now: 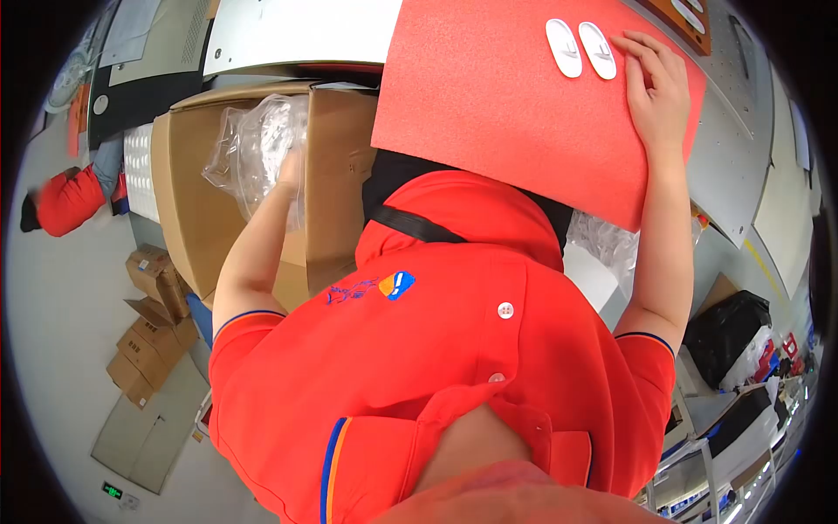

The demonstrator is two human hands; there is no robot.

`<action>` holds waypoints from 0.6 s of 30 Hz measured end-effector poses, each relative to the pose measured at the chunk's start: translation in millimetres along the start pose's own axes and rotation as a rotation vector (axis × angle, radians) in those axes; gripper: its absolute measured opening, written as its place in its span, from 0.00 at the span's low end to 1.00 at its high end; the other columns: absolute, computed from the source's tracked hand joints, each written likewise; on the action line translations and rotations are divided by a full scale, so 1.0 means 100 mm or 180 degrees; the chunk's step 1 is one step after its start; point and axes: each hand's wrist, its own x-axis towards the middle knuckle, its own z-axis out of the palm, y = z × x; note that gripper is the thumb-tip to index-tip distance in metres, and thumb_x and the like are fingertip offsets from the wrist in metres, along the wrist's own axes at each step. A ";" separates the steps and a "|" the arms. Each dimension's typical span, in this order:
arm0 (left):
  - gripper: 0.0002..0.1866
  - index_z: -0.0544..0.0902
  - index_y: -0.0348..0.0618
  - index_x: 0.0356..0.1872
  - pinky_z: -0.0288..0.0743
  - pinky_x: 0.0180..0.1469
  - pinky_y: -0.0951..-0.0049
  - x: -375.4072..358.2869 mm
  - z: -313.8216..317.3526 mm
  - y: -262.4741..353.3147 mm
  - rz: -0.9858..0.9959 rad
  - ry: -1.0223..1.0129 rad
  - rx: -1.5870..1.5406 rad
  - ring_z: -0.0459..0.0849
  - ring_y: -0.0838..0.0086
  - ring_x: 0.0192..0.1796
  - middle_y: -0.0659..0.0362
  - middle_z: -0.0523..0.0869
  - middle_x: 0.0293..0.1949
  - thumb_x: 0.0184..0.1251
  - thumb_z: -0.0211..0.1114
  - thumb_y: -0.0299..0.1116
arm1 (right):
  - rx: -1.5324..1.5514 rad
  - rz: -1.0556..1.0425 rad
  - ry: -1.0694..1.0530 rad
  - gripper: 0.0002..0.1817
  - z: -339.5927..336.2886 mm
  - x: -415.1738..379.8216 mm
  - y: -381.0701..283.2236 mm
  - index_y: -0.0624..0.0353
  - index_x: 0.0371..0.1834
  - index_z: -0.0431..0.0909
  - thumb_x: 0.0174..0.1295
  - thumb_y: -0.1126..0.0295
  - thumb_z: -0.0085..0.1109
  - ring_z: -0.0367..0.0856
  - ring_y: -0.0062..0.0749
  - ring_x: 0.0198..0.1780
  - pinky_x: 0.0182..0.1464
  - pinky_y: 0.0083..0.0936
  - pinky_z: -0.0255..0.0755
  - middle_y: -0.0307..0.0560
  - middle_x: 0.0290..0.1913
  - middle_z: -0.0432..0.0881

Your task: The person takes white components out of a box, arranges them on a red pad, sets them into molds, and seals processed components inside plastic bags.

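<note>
A red mat (489, 96) lies in front of me with two white oval pieces, a left one (564, 49) and a right one (598, 51), side by side near its far edge. Just right of them, my right hand (656, 87) rests on the mat, fingers loosely bent and thumb apart, holding nothing visible. My left hand (288, 170) reaches into an open cardboard box (336, 166). It is partly inside a clear plastic bag (240, 144) there; its fingers are hidden by the plastic, and what they touch cannot be made out.
At the top right is a brown tray (683, 26) holding more white pieces. White trays (140, 170) are stacked left of the box. Another person in a red top (68, 201) is at the far left. Cartons (153, 349) and a black bag (729, 336) stand on the floor.
</note>
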 end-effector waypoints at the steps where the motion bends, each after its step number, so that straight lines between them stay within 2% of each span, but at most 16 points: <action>1: 0.27 0.73 0.40 0.60 0.77 0.34 0.64 -0.04 -0.28 0.31 -0.0414 0.0020 -0.0330 0.85 0.62 0.34 0.49 0.86 0.38 0.61 0.63 0.39 | -0.0036 -0.0068 0.0027 0.12 0.00 0.01 0.00 0.48 0.46 0.85 0.63 0.74 0.56 0.77 0.30 0.51 0.54 0.25 0.71 0.34 0.50 0.82; 2: 0.27 0.73 0.41 0.61 0.76 0.28 0.70 -0.07 -0.46 0.51 -0.0839 0.0037 -0.0657 0.84 0.72 0.29 0.56 0.86 0.36 0.59 0.66 0.33 | -0.0060 -0.0136 0.0049 0.12 0.01 0.00 0.00 0.48 0.45 0.85 0.63 0.74 0.56 0.77 0.30 0.51 0.54 0.25 0.71 0.33 0.50 0.82; 3: 0.27 0.73 0.41 0.61 0.76 0.28 0.70 -0.11 -0.47 0.54 -0.0866 0.0035 -0.0656 0.84 0.72 0.29 0.56 0.86 0.36 0.59 0.66 0.33 | -0.0039 -0.0143 0.0035 0.12 0.01 0.00 0.01 0.48 0.45 0.85 0.63 0.74 0.56 0.77 0.30 0.51 0.54 0.25 0.71 0.33 0.50 0.82; 5: 0.29 0.74 0.47 0.59 0.68 0.24 0.81 -0.21 -0.51 0.55 -0.1647 0.0588 -0.2918 0.75 0.85 0.26 0.69 0.80 0.32 0.52 0.68 0.25 | -0.0083 -0.0084 -0.0067 0.12 0.00 -0.01 0.05 0.49 0.45 0.85 0.63 0.75 0.56 0.78 0.31 0.52 0.55 0.25 0.71 0.35 0.50 0.83; 7: 0.26 0.72 0.51 0.55 0.64 0.23 0.81 -0.33 -0.72 0.67 -0.1805 0.0325 -0.2941 0.75 0.80 0.27 0.67 0.78 0.32 0.52 0.66 0.24 | -0.0048 -0.0112 -0.0094 0.12 -0.03 -0.01 0.06 0.50 0.45 0.85 0.63 0.75 0.56 0.78 0.32 0.53 0.55 0.26 0.70 0.36 0.51 0.83; 9: 0.27 0.70 0.52 0.56 0.69 0.27 0.76 -0.48 -1.05 1.06 -0.2328 0.0645 -0.3439 0.77 0.78 0.36 0.64 0.78 0.39 0.53 0.65 0.25 | -0.0030 -0.0109 -0.0119 0.12 0.00 0.02 0.05 0.52 0.46 0.84 0.63 0.76 0.55 0.77 0.33 0.54 0.57 0.27 0.69 0.38 0.51 0.82; 11: 0.28 0.68 0.54 0.57 0.74 0.33 0.72 -0.60 -1.18 0.90 -0.1913 0.0621 -0.4064 0.78 0.76 0.44 0.63 0.77 0.46 0.53 0.65 0.27 | -0.0034 -0.0117 -0.0175 0.12 0.00 0.01 0.07 0.53 0.47 0.84 0.64 0.76 0.55 0.77 0.34 0.55 0.58 0.27 0.69 0.39 0.52 0.82; 12: 0.29 0.67 0.55 0.59 0.76 0.37 0.70 -0.65 -1.23 0.80 -0.1867 0.0670 -0.4131 0.79 0.75 0.46 0.62 0.78 0.48 0.54 0.65 0.29 | -0.0051 -0.0115 -0.0212 0.12 -0.01 0.02 0.07 0.53 0.47 0.84 0.64 0.76 0.55 0.77 0.34 0.55 0.58 0.27 0.69 0.39 0.52 0.82; 15: 0.28 0.67 0.54 0.59 0.77 0.38 0.69 -0.77 -1.50 0.77 -0.1646 0.0847 -0.4257 0.79 0.74 0.48 0.61 0.78 0.49 0.55 0.64 0.29 | -0.0069 -0.0078 -0.0253 0.12 0.01 0.03 0.06 0.53 0.48 0.83 0.65 0.76 0.54 0.77 0.34 0.55 0.58 0.27 0.69 0.40 0.53 0.81; 16: 0.27 0.68 0.52 0.57 0.78 0.38 0.70 -0.80 -1.68 1.00 -0.1658 0.0994 -0.4239 0.79 0.75 0.48 0.61 0.79 0.49 0.54 0.65 0.29 | -0.0079 -0.0045 -0.0232 0.12 0.02 0.03 0.05 0.54 0.47 0.83 0.64 0.76 0.55 0.77 0.35 0.55 0.57 0.28 0.69 0.40 0.52 0.81; 18: 0.24 0.70 0.49 0.52 0.78 0.39 0.70 -0.72 -1.91 1.23 -0.1082 0.1047 -0.4349 0.80 0.73 0.47 0.60 0.78 0.48 0.51 0.65 0.25 | -0.0035 -0.0033 -0.0162 0.12 0.03 0.02 0.03 0.54 0.47 0.83 0.63 0.77 0.55 0.77 0.35 0.55 0.57 0.28 0.69 0.41 0.52 0.81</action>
